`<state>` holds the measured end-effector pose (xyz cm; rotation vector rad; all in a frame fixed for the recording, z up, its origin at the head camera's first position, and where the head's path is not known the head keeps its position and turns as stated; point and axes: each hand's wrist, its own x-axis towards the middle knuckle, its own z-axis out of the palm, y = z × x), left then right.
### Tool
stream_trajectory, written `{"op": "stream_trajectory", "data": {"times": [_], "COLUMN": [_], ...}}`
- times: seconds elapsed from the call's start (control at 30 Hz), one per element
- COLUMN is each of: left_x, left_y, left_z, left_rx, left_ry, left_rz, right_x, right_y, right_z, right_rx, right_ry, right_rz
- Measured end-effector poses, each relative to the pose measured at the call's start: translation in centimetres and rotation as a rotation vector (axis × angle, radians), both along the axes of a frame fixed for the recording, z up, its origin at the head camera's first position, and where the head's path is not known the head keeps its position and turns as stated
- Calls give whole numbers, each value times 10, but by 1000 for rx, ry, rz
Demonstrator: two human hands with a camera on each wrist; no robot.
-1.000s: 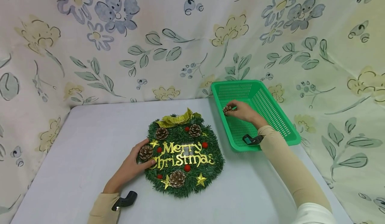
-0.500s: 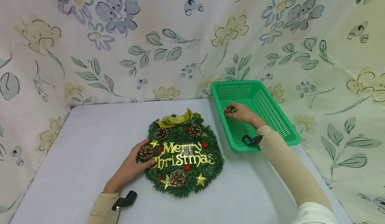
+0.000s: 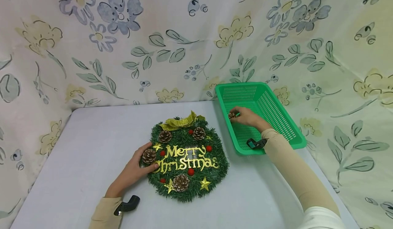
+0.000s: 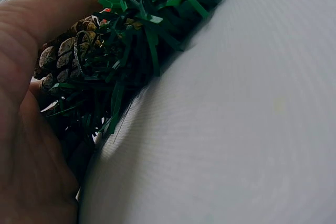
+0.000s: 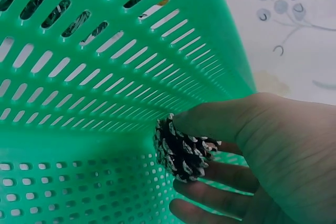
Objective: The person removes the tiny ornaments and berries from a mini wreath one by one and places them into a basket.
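Note:
A green wreath (image 3: 184, 140) with gold "Merry Christmas" letters lies flat on the white table. My left hand (image 3: 133, 169) grips its left edge, thumb on top beside a pine cone (image 3: 149, 156); the left wrist view shows fingers around the green tinsel (image 4: 152, 30) and that cone (image 4: 65, 56). Inside the green basket (image 3: 267, 148), my right hand (image 3: 247, 117) pinches a loose pine cone (image 3: 232, 115) near the left wall. In the right wrist view, the thumb and fingers of this hand (image 5: 262, 156) hold the cone (image 5: 181, 150) above the perforated floor.
The basket stands at the back right of the table (image 3: 92, 147), a short way from the wreath. Behind the table hangs a floral cloth (image 3: 184, 68). A gold ribbon bow (image 3: 181, 121) tops the wreath; several cones, red balls and gold stars decorate it.
My right hand has sunk slightly inside the basket, carrying the pine cone down with it. My left hand and the wreath have stayed where they were.

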<state>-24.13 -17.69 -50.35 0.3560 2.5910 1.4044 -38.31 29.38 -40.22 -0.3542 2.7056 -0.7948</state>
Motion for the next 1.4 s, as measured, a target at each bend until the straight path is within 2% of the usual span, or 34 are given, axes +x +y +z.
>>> {"op": "stream_trajectory", "data": {"times": [0.77, 1.07, 1.23, 1.4], "left_x": [-1, 0, 1, 0], "left_y": [0, 1, 1, 1], "left_z": [2, 3, 3, 2], "left_rx": [-1, -5, -2, -5], "left_ry": [14, 0, 0, 9], "left_rz": [-2, 4, 4, 1], "right_x": [-1, 2, 2, 0], "right_y": [1, 0, 2, 5], "right_z": [1, 5, 7, 16], "right_rx": [18, 26, -8, -50], "right_ry": [0, -3, -13, 9], "right_rz": [15, -19, -39, -53]}}
